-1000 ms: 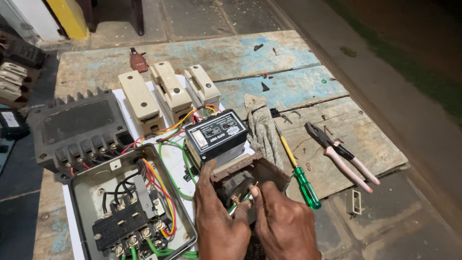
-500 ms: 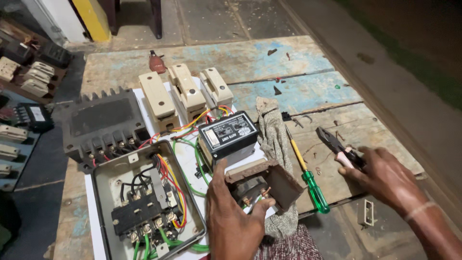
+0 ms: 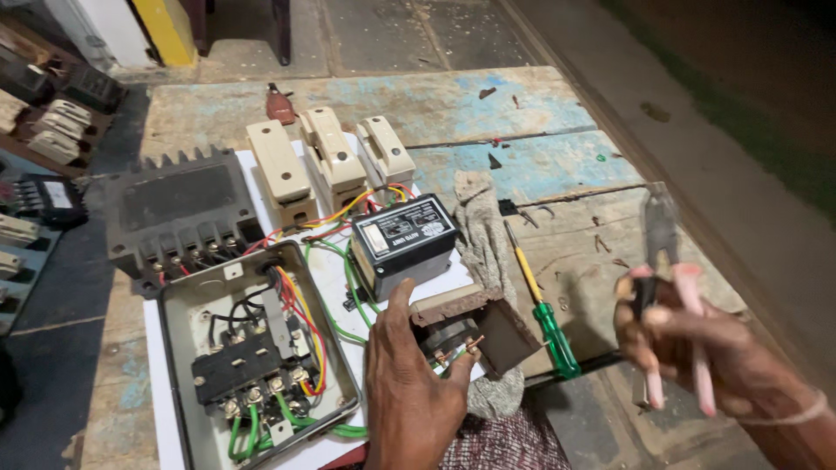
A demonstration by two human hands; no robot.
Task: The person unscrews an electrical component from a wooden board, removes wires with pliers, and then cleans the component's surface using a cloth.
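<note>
Fingers of the right hand now hold the pliers lifted off the table

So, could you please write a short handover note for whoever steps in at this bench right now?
Left hand steadies the small rusty brown open-sided box with copper wire ends inside, at the bench's near edge.
Right hand holds pink-handled pliers up, jaws above the wooden bench.
Green-and-yellow screwdriver lies beside the box.
Grey metal enclosure is open, wired.
The pliers have not reached the box wires.
</note>
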